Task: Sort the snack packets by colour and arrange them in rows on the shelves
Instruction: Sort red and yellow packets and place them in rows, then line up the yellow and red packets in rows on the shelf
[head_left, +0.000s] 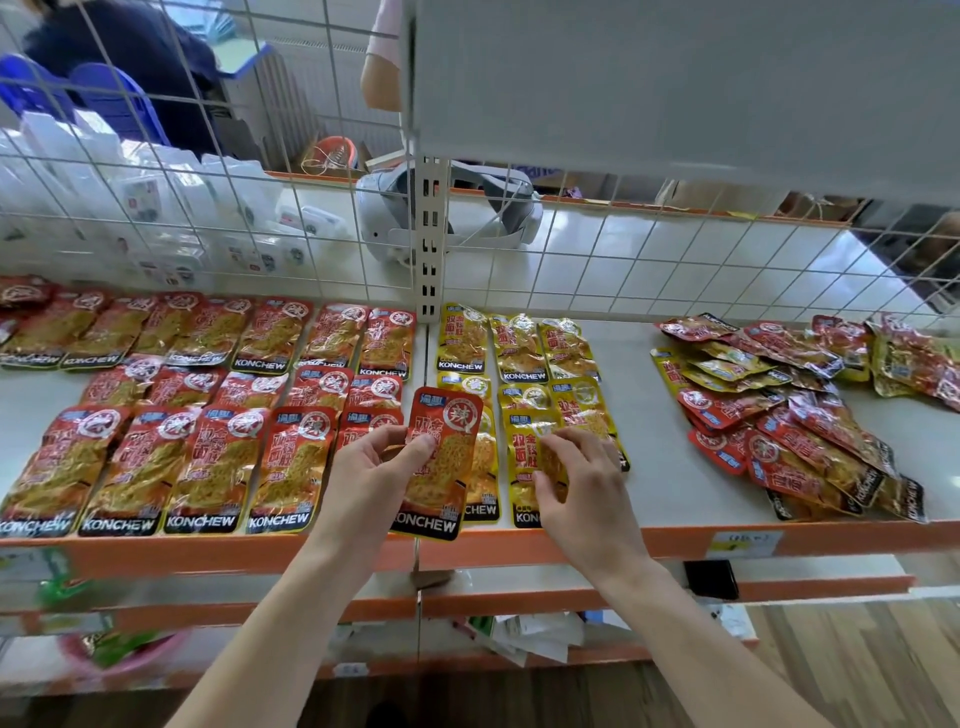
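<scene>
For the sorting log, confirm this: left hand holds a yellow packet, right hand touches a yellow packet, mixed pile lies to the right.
One thing is wrong: the head view shows the left hand holding a red packet, not yellow. The right hand does touch a yellow packet, and the mixed pile lies to the right.

Headset (511, 208): lying behind the wire grid (675, 260) I am facing.
White boxes (156, 202): standing left of it.
Papers (535, 636): lying below me.

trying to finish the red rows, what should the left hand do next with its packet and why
Probably the left hand should set its red packet down at the front red row's right end: it hangs over the yellow packets.
</scene>
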